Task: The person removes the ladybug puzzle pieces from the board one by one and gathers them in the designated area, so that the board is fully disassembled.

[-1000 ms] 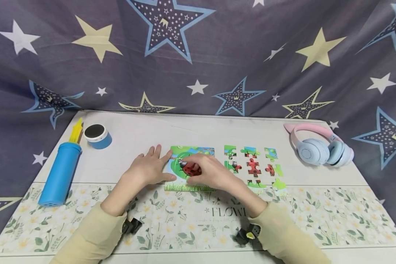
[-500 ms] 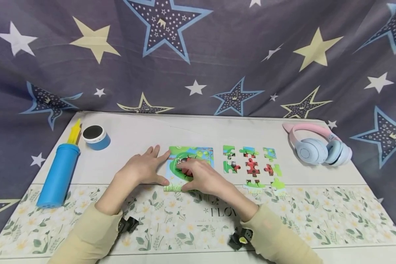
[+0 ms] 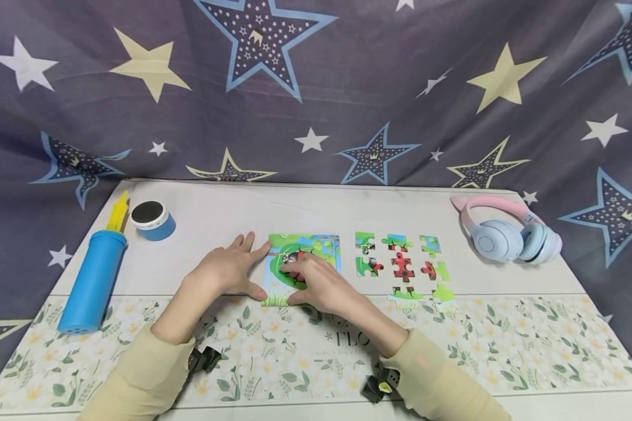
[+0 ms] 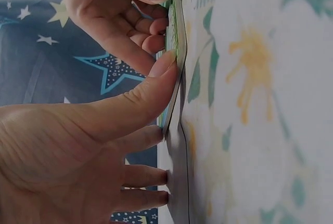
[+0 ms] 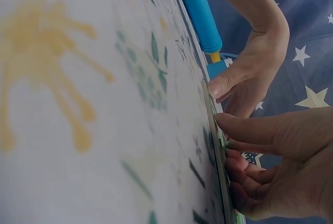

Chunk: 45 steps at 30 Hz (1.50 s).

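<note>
A picture board [image 3: 276, 283] with a red ladybug on a green leaf lies flat on the table. Beside its left edge is my left hand [image 3: 226, 269], fingers spread and thumb at the lower left corner; the left wrist view shows that thumb [image 4: 165, 68] touching the board's edge. Over the middle of the board is my right hand [image 3: 321, 283], hiding most of the ladybug. Its thumb and index finger are apart and its other fingers curl in the right wrist view. Whether a piece lies under them is hidden. Several loose jigsaw pieces [image 3: 402, 267] lie right of the board.
A blue hand pump [image 3: 92, 280] with a yellow nozzle lies at the left, with a blue and white round jar [image 3: 154, 221] near it. Pink and blue headphones [image 3: 505, 234] rest at the back right. A starry curtain [image 3: 316, 88] hangs behind the table [image 3: 216, 204].
My right hand has moved left across the board, toward its lower left part. My left hand stays at the left edge, its thumb now nearer the lower left corner. The loose pieces lie unchanged.
</note>
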Each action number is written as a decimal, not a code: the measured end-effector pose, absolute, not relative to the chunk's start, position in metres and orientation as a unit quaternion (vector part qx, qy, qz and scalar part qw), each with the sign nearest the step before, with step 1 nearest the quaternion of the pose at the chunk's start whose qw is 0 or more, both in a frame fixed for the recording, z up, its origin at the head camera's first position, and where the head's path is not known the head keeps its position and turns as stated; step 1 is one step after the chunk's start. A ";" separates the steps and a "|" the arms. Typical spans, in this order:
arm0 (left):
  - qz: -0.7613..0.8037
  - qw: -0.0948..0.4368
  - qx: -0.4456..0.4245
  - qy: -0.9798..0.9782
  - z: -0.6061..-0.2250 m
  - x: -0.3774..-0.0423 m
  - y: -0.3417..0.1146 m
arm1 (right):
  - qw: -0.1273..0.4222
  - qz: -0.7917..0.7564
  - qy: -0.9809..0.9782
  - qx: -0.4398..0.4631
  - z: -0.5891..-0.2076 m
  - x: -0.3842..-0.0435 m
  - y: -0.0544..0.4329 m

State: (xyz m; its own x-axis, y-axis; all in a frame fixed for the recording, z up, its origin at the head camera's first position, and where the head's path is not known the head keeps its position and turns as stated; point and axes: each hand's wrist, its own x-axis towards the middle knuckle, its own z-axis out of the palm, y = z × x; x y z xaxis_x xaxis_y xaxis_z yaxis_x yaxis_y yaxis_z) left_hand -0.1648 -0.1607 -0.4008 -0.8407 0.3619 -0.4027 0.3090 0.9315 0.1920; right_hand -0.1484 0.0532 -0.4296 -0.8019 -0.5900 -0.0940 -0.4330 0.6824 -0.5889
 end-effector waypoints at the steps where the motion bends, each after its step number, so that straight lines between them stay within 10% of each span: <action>1: 0.059 0.221 0.175 0.958 -0.401 -0.165 -0.161 | 0.139 -0.282 0.906 -0.282 -0.430 -0.148 0.053; 30: 0.057 0.217 0.171 0.959 -0.401 -0.164 -0.162 | 0.111 -0.241 0.916 -0.302 -0.429 -0.150 0.052; 45: 0.064 0.216 0.175 0.959 -0.401 -0.164 -0.161 | 0.058 -0.285 0.911 -0.293 -0.428 -0.154 0.133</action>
State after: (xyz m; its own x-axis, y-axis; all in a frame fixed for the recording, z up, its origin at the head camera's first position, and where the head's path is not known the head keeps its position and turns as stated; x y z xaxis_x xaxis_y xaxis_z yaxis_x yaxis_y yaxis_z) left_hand -0.1645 -0.1606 -0.4015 -0.8462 0.3624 -0.3908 0.3068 0.9308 0.1987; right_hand -0.1538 0.1331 -0.4280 -0.8215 -0.5669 0.0611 -0.5008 0.6663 -0.5525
